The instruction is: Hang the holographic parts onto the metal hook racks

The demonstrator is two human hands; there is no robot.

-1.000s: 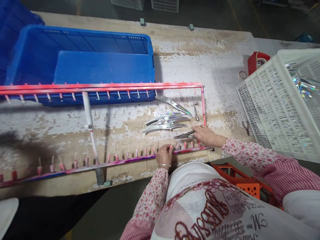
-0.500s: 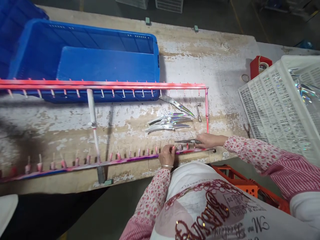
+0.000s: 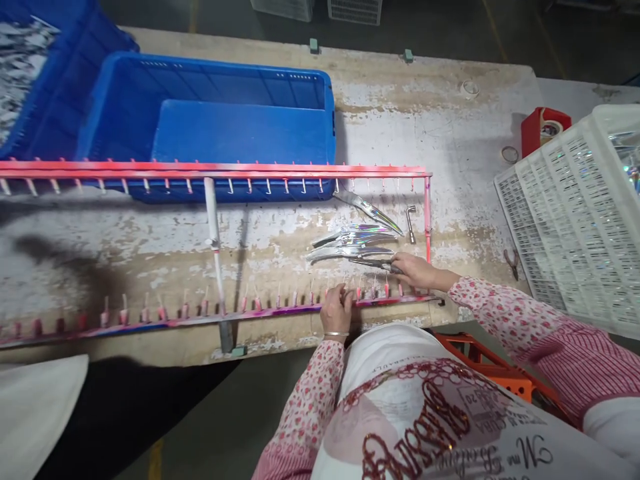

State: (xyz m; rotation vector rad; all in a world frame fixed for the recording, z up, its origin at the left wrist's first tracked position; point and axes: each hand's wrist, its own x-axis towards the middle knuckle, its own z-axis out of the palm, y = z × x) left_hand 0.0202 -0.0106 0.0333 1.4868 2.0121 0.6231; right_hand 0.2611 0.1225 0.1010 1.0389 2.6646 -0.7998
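My right hand (image 3: 416, 272) is closed around the handles of long-nose pliers (image 3: 371, 265), whose jaws point left just below several shiny silver curved parts (image 3: 353, 243). My left hand (image 3: 336, 311) is at the near rail (image 3: 280, 311) of a painted rack. Its fingers are curled together beside the small pink pegs (image 3: 359, 292) with thin upright hooks. What lies between those fingertips is hidden. The rack's far red rail (image 3: 280, 171) carries a row of small hooks pointing down.
A blue bin (image 3: 240, 127) stands behind the rack, with another blue bin (image 3: 75, 87) of silver pieces at far left. On the right are a white crate (image 3: 565, 200), a red tape holder (image 3: 545, 127) and other pliers (image 3: 512, 263). A socket wrench (image 3: 411, 225) lies inside the frame.
The view has shifted, so the bench appears further right. My right hand has lifted the pliers away from the near rail towards the silver parts. My left hand stays at the rail.
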